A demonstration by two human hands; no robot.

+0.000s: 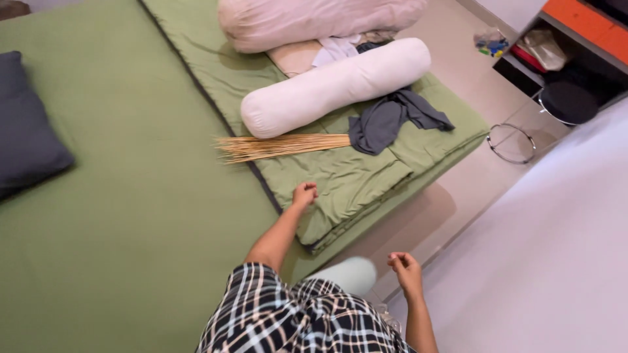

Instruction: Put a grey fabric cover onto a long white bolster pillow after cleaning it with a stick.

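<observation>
Across the left and middle of the scene, a green mattress (131, 216) is lying flat, and a second green mattress (366, 176) is lying just to its right, the two touching along a dark seam. Right of them, a pale tiled floor (471, 189) is running toward the far right corner, and a blurred white surface (562, 248) is filling the near right.

At the far left, a dark blue cushion (26, 131) is resting on the first mattress. On the second one, a white bolster (333, 85) is lying slantwise, with a pinkish pillow (314, 19) beyond it at the far edge. A grey garment (392, 121) is lying crumpled just right of the bolster's near side. A bundle of thin sticks (281, 146) is lying across the seam, its right end touching the garment.

The left hand (305, 194) is resting clenched on the near part of the second mattress, closed around nothing I can see, with the stick bundle a little farther away. The right hand (405, 268) is hanging over the floor at the near right, fingers loosely curled and grasping nothing.

At the far right, an orange-topped shelf unit (575, 26) is standing open, holding bags and soft items too small to tell apart. A black round stool (568, 102) is standing by it, and a metal ring (511, 142) is lying on the floor nearby.
</observation>
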